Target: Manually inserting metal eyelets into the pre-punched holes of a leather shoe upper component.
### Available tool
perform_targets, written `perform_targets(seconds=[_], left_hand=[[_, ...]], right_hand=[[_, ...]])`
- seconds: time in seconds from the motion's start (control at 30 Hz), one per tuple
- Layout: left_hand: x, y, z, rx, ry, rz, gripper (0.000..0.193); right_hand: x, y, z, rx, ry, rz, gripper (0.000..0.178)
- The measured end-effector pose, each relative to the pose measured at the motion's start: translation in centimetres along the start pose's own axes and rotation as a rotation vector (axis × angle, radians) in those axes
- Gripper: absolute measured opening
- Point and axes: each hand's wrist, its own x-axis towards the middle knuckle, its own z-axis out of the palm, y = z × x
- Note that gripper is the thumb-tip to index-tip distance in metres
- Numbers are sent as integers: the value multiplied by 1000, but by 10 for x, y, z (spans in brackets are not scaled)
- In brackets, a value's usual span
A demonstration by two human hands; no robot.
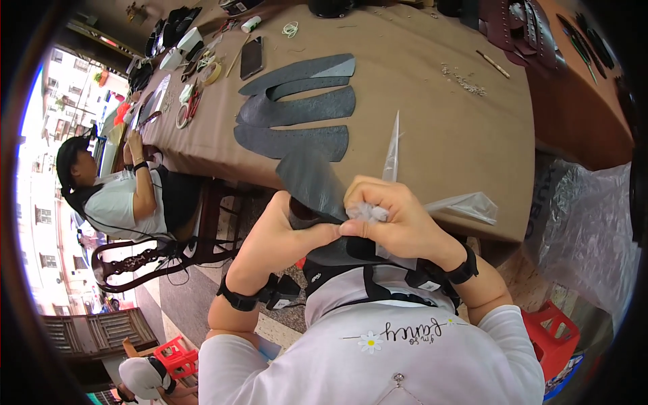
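My left hand (273,233) is closed on a dark grey, leather-like curved piece (310,179), which stands up above its fingers. The piece's upper part is slightly blurred. Against it, my right hand (395,216) grips a crumpled wad of clear plastic (368,212). The thumbs of both hands nearly meet at the piece's edge. Just beyond my right hand, a narrow pointed strip of clear plastic (392,145) sticks out over the table; whether it joins the wad is hidden. More dark grey curved pieces (307,106) lie flat on the table ahead.
A brown-covered table (445,135) spans the front. On it lie a phone (252,58), red-handled scissors (189,108), a tape roll (211,72), small scattered bits (464,82) and a wooden-handled tool (493,64). Another person (121,189) sits at left. A red stool (550,337) stands at right.
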Motion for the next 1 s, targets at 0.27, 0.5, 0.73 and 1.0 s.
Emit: perform_targets(seconds=[0.27,0.5,0.73,1.0], left_hand=[[-12,4,-16,-111,-36,24,48],[-6,-2,-14,-43,-81,58,35],[-15,3,-15,-39,-87,103,21],[-25,3,-49,-17,-187,-136,24]], right_hand=[[8,-16,-24,-250,546,-233,17],[4,-11,16,-210,115,-157,29],[4,-13,6,-193,14,-176,19],[-7,-13,-11,-735,358,-487,35]])
